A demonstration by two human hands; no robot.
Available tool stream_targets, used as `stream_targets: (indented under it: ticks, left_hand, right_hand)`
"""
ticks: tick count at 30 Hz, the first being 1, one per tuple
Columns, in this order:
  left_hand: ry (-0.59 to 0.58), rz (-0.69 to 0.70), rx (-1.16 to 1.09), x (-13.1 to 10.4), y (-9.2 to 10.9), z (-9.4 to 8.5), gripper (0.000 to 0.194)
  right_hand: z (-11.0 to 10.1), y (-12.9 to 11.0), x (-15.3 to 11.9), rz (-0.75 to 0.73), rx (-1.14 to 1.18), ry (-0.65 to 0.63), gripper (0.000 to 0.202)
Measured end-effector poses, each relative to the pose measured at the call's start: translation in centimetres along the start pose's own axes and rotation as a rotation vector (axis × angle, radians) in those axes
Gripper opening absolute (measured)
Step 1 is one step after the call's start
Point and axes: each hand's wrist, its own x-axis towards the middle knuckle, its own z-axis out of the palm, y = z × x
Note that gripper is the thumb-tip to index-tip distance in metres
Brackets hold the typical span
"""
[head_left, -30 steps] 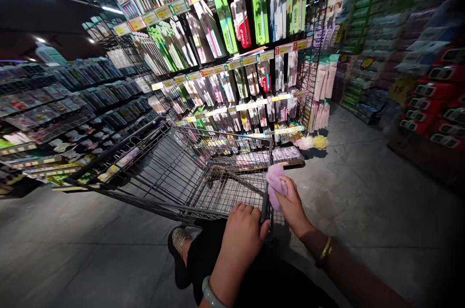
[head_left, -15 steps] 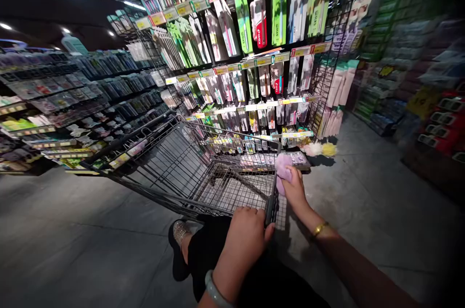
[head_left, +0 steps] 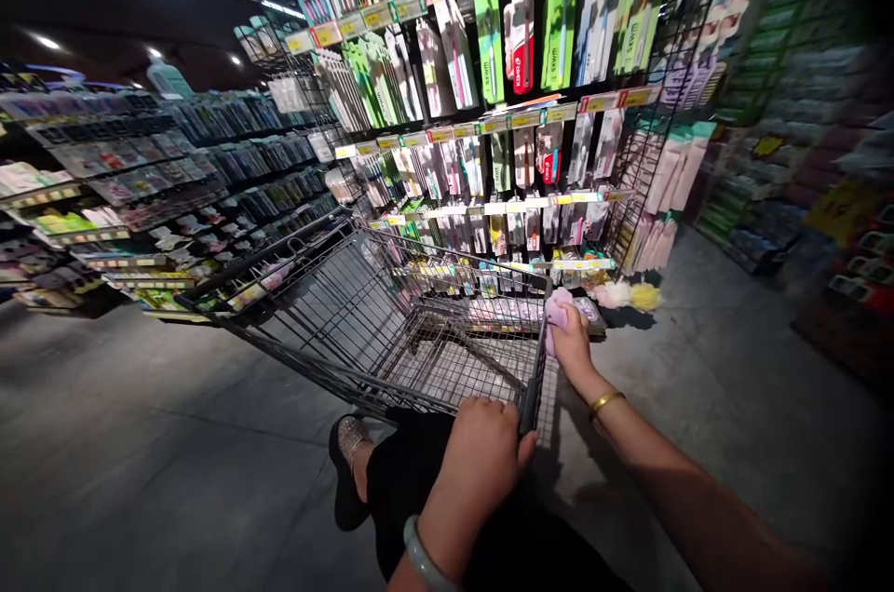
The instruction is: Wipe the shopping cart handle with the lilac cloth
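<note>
My left hand [head_left: 489, 443] is closed over the near end of the dark metal shopping cart [head_left: 300, 373], its fingers curled round the rim. Farther right, my right hand [head_left: 574, 345] grips a fluffy purple cloth [head_left: 557, 308] against the cart's right corner. Part of the cloth is hidden behind the fingers. The cart's wire basket shows its grid floor and bars, and a folded frame piece lies low inside it.
A lit rack of packaged toothbrushes [head_left: 521, 38] stands just beyond the cart. Shelves of packs [head_left: 244, 154] run along the left. Yellow and pink puffs [head_left: 643, 296] hang low at the rack's right side. My foot [head_left: 351, 434] is beside the cart.
The whole view has shifted, so the rack and cart appear slightly farther right. My right hand and the purple cloth sit a little higher, closer against the cart's corner. Both hands keep their grips.
</note>
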Motion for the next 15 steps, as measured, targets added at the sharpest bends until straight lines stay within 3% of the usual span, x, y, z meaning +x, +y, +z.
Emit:
stream_targets:
  ticks: [6,12,15]
  left_hand:
    - [0.000,0.005,0.015,0.0,0.0,-0.1,0.030]
    - [0.053,0.018,0.009,0.0,-0.1,0.1,0.032]
    - [0.076,0.017,-0.016,-0.1,-0.1,0.0,0.038]
  right_hand:
    - [-0.2,-0.1,-3.2,0.098,0.007,-0.032,0.046]
    - [-1.4,-0.7,-8.1,-0.005,0.050,-0.030,0.048]
    - [-1.5,-0.3,-10.4,0.028,0.044,-0.059,0.043]
